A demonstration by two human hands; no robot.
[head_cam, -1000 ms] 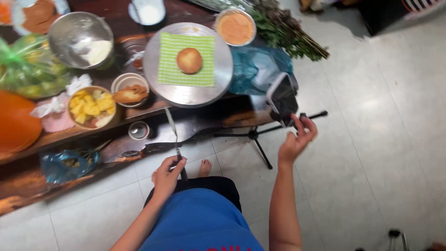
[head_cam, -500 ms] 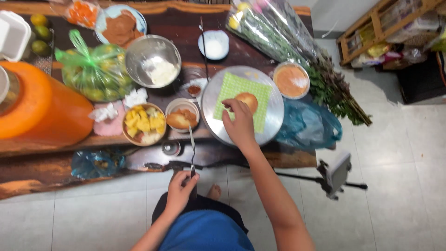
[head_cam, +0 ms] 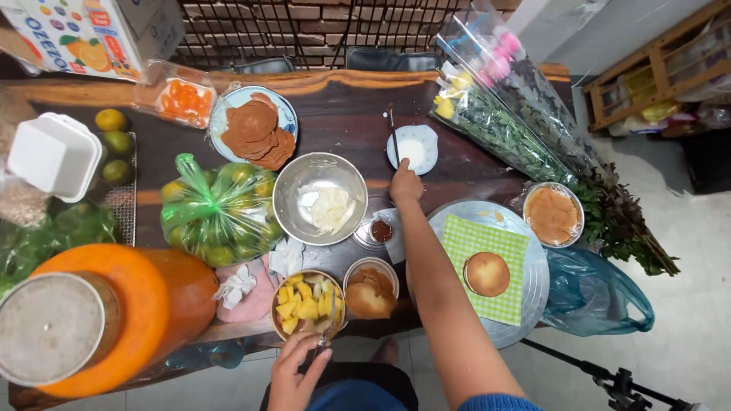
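My right hand (head_cam: 406,185) reaches across the dark wooden table (head_cam: 343,114) to a small blue-and-white dish (head_cam: 412,148) of white powder. Its fingers are closed on the near end of a thin brush (head_cam: 393,131) that lies across the dish. My left hand (head_cam: 295,374) stays at the table's near edge, gripping a knife handle (head_cam: 321,342) just below a bowl of yellow fruit chunks (head_cam: 305,302). To the right of my forearm, a round golden cake (head_cam: 487,274) sits on a green checked cloth (head_cam: 487,242) on a round metal tray (head_cam: 535,262).
Around my arm are a steel bowl of white dough (head_cam: 320,199), a small dish of red sauce (head_cam: 381,230), a bowl with a brown piece (head_cam: 370,289) and a bowl of orange paste (head_cam: 552,215). Farther off: bagged green citrus (head_cam: 219,213), an orange jug (head_cam: 122,316), wrapped flowers (head_cam: 506,114), a tripod (head_cam: 613,374).
My right hand went from the tripod to the cake on the tray, then farther across the table to the small dish. My left hand kept hold of the knife.
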